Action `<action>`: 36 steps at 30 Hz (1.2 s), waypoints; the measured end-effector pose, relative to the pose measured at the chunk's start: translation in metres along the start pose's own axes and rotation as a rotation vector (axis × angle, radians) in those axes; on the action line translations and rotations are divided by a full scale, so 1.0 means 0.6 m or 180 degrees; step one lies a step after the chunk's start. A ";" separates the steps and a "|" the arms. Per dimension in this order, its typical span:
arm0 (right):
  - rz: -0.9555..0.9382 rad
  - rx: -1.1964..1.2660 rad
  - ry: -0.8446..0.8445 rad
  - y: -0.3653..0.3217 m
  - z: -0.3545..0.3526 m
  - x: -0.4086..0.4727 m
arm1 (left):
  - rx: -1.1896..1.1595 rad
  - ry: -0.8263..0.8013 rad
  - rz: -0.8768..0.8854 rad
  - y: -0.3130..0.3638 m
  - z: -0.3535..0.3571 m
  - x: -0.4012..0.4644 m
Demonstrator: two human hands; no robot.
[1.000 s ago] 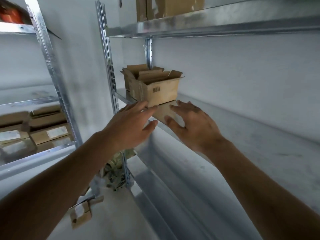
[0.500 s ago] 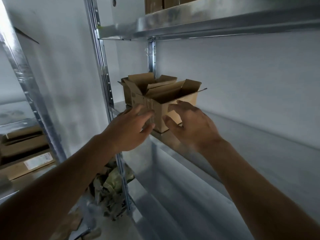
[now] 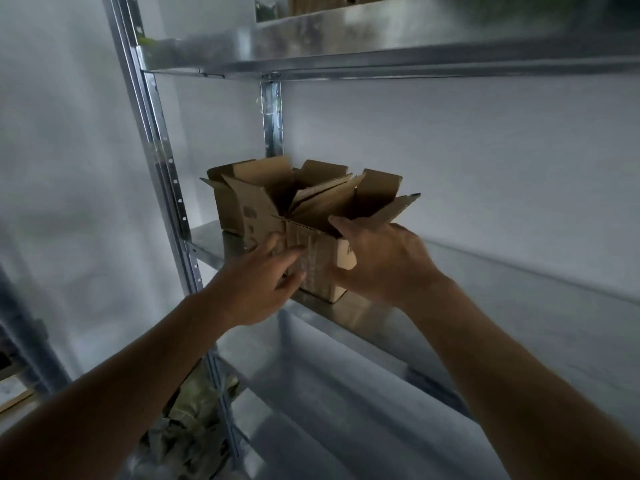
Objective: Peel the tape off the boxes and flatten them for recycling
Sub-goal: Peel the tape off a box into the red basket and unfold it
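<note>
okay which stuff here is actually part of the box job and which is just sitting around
Part of the job:
front box, flaps open, both hands on it
back box behind it
left hand
right hand

Just lying about:
metal shelf
crumpled wrapping on the floor
cardboard on the top shelf
</note>
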State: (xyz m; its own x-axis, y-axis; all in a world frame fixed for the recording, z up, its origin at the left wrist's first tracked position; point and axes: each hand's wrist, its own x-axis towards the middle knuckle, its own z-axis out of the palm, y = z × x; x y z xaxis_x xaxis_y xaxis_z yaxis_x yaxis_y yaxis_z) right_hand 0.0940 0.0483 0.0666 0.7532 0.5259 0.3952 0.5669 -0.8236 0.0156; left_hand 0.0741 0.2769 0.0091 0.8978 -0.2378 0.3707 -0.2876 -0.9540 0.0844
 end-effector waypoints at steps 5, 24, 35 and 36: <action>0.0073 0.0367 -0.0015 -0.008 0.008 -0.005 | -0.0441 0.0149 0.0175 -0.035 0.007 0.017; 0.2548 0.2570 0.0166 0.002 0.035 -0.044 | -0.3584 -0.0473 -0.0286 0.025 0.065 0.092; 0.2961 0.3699 0.0870 0.022 0.021 -0.110 | -0.4297 -0.0189 -0.1637 0.118 0.066 0.111; 0.2880 0.3766 0.0886 0.025 0.019 -0.115 | -0.4342 -0.0105 -0.1599 0.131 0.057 0.109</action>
State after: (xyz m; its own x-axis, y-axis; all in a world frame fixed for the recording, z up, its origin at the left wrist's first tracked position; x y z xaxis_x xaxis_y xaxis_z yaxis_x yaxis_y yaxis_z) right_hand 0.0542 0.0022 0.0294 0.9760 -0.2162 0.0249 -0.0028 -0.1266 -0.9919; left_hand 0.1218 0.1800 0.0086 0.9990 0.0404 0.0185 -0.0174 -0.0291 0.9994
